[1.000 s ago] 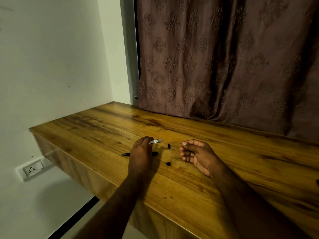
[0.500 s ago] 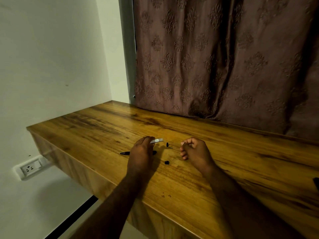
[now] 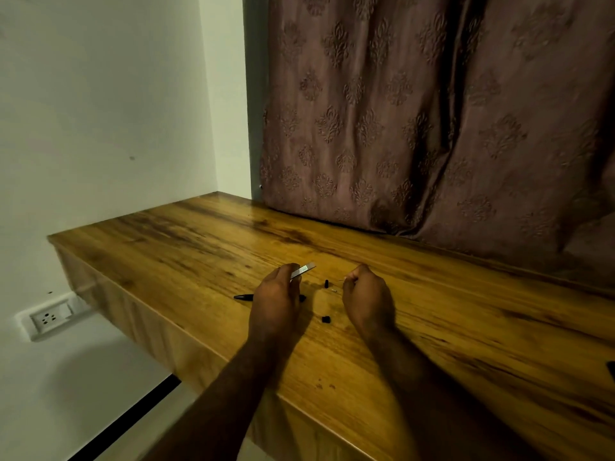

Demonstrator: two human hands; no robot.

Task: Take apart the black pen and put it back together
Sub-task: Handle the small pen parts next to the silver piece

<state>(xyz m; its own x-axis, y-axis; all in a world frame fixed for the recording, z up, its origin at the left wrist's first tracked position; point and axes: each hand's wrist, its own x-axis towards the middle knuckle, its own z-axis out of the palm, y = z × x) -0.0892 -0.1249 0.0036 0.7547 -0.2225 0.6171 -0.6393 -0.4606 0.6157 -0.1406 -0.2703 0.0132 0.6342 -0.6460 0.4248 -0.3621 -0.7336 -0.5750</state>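
The black pen lies in pieces on the wooden table (image 3: 466,327). My left hand (image 3: 276,294) rests over the black barrel (image 3: 243,297), whose pointed tip sticks out to the left. Its fingers curl round a silver pen part (image 3: 304,269) that juts out to the upper right. Between the hands lie two small black pieces, one farther back (image 3: 326,283) and one nearer me (image 3: 326,318). My right hand (image 3: 366,294) is knuckles up with its fingers curled, and the fingertips pinch a thin wire-like part (image 3: 342,279). What that part is I cannot make out.
A patterned brown curtain (image 3: 432,128) hangs along the table's back edge. A pale wall (image 3: 100,111) closes the left side, with a socket (image 3: 46,318) below table height. The table's front edge runs diagonally under my forearms. A dark object (image 3: 611,371) shows at the far right.
My right hand has turned from palm-up with loose fingers to knuckles-up with fingers curled tight. The left hand has stayed over the barrel with the silver part.
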